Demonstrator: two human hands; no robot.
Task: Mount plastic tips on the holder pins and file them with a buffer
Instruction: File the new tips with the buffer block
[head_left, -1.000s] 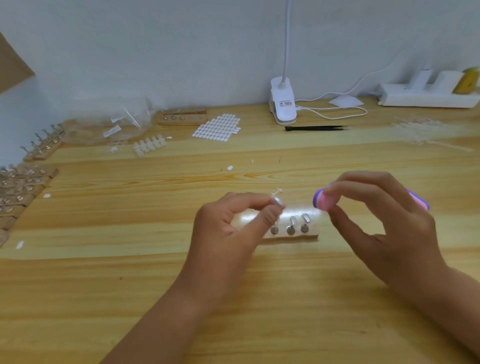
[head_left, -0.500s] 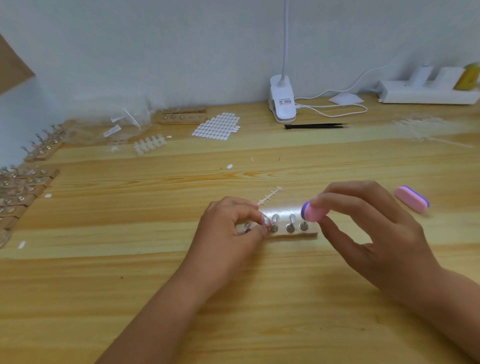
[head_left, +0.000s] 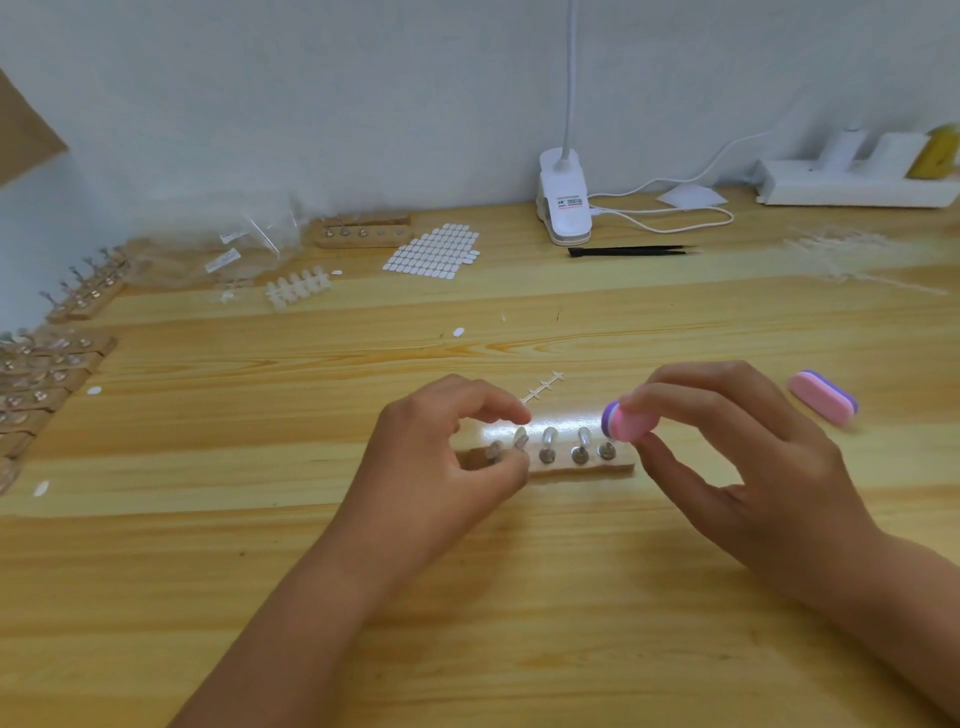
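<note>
Mounting looks nearly finished, by my reading: the wooden holder (head_left: 582, 470) carries a row of five pins (head_left: 546, 448). Glossy clear plastic tips (head_left: 521, 438) seem to sit on them, and a stripped sprue (head_left: 543, 387) lies just behind the holder. The left hand (head_left: 452, 452) curls narrowly over the holder's left end, forefinger and thumb either side of the second pin. Whether they actually touch its tip I cannot tell. The right hand (head_left: 737, 457) pinches a pink-and-purple buffer (head_left: 626, 421) between thumb and fingertips, just above the holder's right end. Filing seems mostly ahead; the tips are too small to show any filed surface. A second buffer (head_left: 823, 397) lies right of the holder, beyond the right hand. The worktop (head_left: 467, 597) gives open room in front of the holder and behind it; its near edge is out of view. Far left of the holder, more holders (head_left: 36, 384) crowd together. Far behind it, by the wall, stand a clip lamp (head_left: 563, 208) and black tweezers (head_left: 628, 251).
</note>
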